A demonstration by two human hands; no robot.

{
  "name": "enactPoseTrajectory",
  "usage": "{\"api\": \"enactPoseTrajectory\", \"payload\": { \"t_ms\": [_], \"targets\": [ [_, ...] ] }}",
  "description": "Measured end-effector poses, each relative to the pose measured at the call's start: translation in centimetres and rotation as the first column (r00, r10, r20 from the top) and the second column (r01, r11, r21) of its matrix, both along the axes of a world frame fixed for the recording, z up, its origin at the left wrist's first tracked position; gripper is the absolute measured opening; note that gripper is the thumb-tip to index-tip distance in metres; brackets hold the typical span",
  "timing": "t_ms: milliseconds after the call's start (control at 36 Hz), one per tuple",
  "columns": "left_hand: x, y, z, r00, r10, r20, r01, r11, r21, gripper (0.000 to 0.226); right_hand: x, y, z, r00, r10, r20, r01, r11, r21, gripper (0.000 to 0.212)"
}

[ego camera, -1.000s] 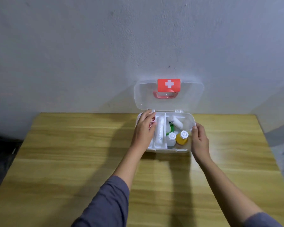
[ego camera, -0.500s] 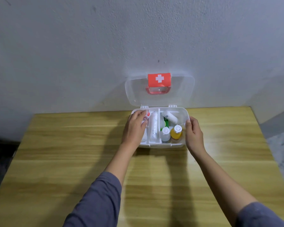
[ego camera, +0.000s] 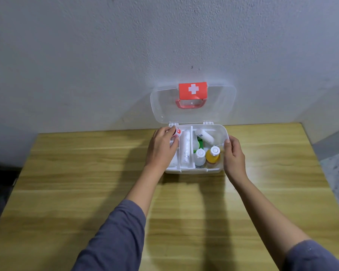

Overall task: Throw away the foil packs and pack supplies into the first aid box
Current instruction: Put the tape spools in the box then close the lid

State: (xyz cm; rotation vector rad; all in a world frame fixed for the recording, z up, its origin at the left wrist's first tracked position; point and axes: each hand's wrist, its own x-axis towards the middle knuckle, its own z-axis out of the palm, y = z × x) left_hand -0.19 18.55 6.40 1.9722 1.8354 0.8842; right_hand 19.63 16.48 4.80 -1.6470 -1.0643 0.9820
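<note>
From the head view, packing looks nearly finished: the translucent white plastic first aid box (ego camera: 213,170) sits at the far edge of the pale wooden bench (ego camera: 86,173), touching or nearly touching the grey plastered wall (ego camera: 106,55), its clear hinged lid (ego camera: 164,106) standing upright with a red cross label and red handle (ego camera: 192,93).

The left hand (ego camera: 161,151) curls over the box's left compartment, fingers loosely closed on a small round white item with a red mark (ego camera: 177,132); how firm the hold is I cannot tell. The right hand (ego camera: 234,158) is half open, fingers resting on the box's right wall, steadying it.

Inside lie a long white textured gauze roll (ego camera: 185,146) in the middle channel, a smooth white roll (ego camera: 205,136), a green packet (ego camera: 200,144), a small white-capped clear bottle (ego camera: 200,157) and a white-capped amber bottle (ego camera: 213,156), both upright. No foil packs are visible.

The next move probably calls for seating the small item, withdrawing the left hand, then swinging the lid down.
</note>
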Motion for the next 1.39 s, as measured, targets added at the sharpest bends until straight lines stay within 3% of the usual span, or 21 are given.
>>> {"api": "enactPoseTrajectory", "payload": {
  "t_ms": [222, 361, 444, 583, 778, 1000, 1167, 1250, 1389],
  "targets": [
    [-0.3, -1.3, 0.3, 0.986, 0.098, -0.132, -0.098, 0.995, 0.0, 0.022, 0.0, -0.1, 0.3, 1.0, 0.011, -0.013, -0.011, 1.0, -0.014, 0.029],
    [-0.4, -1.5, 0.4, 0.999, 0.046, 0.014, -0.046, 0.999, -0.026, 0.036, -0.1, -0.1, 0.4, 1.0, 0.01, -0.022, -0.011, 1.0, -0.027, 0.029],
    [-0.6, -1.3, 0.7, 0.997, -0.013, 0.073, 0.016, 0.999, -0.052, 0.03, -0.1, -0.1, 0.5, 1.0, 0.014, -0.024, -0.015, 0.999, -0.029, 0.029],
    [-0.9, -1.4, 1.1, 0.992, -0.095, 0.087, 0.1, 0.993, -0.062, 0.037, -0.1, -0.1, 0.4, 1.0, 0.015, -0.018, -0.016, 0.999, -0.035, 0.028],
    [-1.2, -1.6, 0.5, 0.995, 0.021, 0.097, -0.014, 0.997, -0.077, 0.026, -0.1, -0.1, 0.5, 1.0, 0.01, -0.027, -0.01, 1.0, -0.027, 0.029],
    [-1.6, -1.2, 0.6, 0.986, 0.017, 0.168, -0.005, 0.997, -0.073, 0.015, 0.0, -0.2, 0.7, 0.999, 0.025, -0.041, -0.027, 0.999, -0.035, 0.028],
    [-0.4, -0.6, 0.9, 0.975, 0.087, 0.205, -0.079, 0.996, -0.047, 0.037, 0.0, -0.2, 0.7, 0.999, 0.024, -0.035, -0.025, 0.999, -0.029, 0.028],
    [0.6, 0.2, 1.1, 0.981, 0.102, 0.164, -0.083, 0.989, -0.122, 0.042, 0.0, -0.2, 0.6, 0.999, 0.019, -0.036, -0.02, 0.999, -0.028, 0.028],
    [1.2, 0.7, 1.4, 0.986, 0.136, 0.093, -0.126, 0.986, -0.111, 0.027, 0.0, -0.1, 0.5, 0.999, 0.019, -0.038, -0.02, 0.999, -0.03, 0.028]
  ]
}}
